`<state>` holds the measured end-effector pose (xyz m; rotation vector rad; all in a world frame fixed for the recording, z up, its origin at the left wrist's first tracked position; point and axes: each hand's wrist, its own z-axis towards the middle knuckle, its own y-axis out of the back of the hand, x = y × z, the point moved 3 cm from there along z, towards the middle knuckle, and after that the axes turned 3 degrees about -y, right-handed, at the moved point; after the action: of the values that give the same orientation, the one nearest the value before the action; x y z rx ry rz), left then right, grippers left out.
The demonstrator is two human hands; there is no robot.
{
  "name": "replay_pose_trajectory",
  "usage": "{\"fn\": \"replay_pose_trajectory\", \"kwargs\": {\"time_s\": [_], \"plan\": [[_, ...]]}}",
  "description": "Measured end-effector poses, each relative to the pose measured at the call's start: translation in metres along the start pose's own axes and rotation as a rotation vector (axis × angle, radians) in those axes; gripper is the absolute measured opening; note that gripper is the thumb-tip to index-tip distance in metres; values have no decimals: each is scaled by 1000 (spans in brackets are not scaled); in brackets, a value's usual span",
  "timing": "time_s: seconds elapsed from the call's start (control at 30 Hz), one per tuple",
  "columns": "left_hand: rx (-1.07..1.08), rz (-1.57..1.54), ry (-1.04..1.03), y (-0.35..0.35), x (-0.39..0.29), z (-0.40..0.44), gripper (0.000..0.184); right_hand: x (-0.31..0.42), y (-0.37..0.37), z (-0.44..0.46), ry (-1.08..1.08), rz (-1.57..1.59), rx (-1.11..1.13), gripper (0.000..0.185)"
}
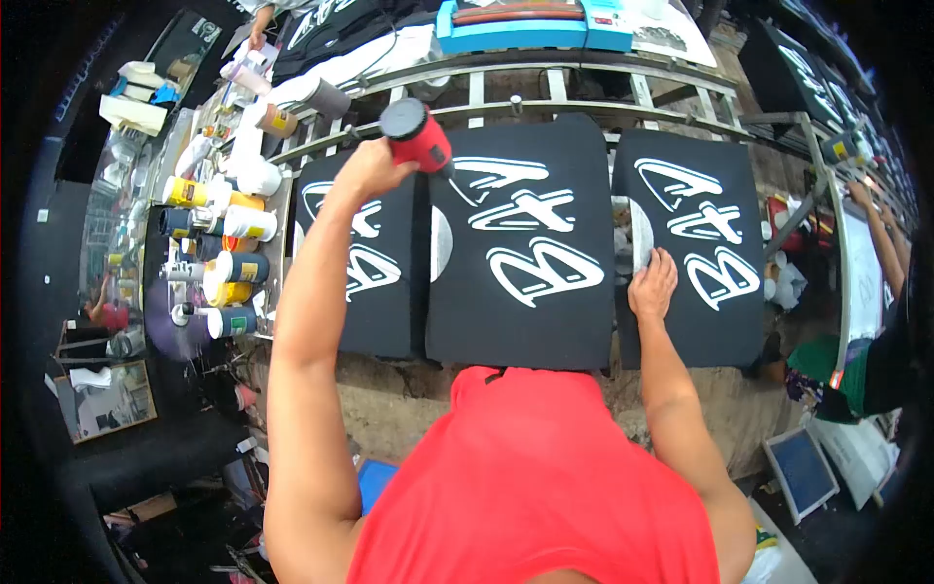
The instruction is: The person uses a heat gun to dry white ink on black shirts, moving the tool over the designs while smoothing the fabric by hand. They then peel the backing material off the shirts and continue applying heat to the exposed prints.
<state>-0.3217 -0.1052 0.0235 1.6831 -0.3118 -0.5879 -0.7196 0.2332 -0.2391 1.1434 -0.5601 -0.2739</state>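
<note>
My left hand [370, 168] is wrapped round the handle of a red heat gun [420, 146] with a dark round back end. Its narrow nozzle points down at the white lettering on the middle black T-shirt [520, 326], without my seeing contact. My right hand [653, 282] lies with fingers stretched out on the left edge of the right black T-shirt [696, 336], beside a pale rounded board end [641, 234]. It holds nothing that I can see. A third lettered T-shirt [384, 316] lies at the left, partly hidden behind my left arm.
Several ink tubs [242, 267] crowd the left side. A metal rail frame [555, 83] runs behind the shirts, with a blue machine [535, 29] beyond it. Another person's hand [257, 39] shows at the upper left. A co-worker's arms [880, 224] reach in at the right.
</note>
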Motion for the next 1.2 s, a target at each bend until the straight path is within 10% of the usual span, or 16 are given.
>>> {"fn": "replay_pose_trajectory", "kwargs": {"time_s": [0.5, 0.63, 1.2], "plan": [[72, 18, -352, -51, -104, 124, 46, 5, 2, 1, -57, -23, 18, 50], [351, 2, -310, -48, -123, 134, 46, 3, 1, 2, -54, -38, 10, 50], [277, 31, -226, -38, -99, 133, 46, 6, 3, 3, -70, -49, 27, 52]]}}
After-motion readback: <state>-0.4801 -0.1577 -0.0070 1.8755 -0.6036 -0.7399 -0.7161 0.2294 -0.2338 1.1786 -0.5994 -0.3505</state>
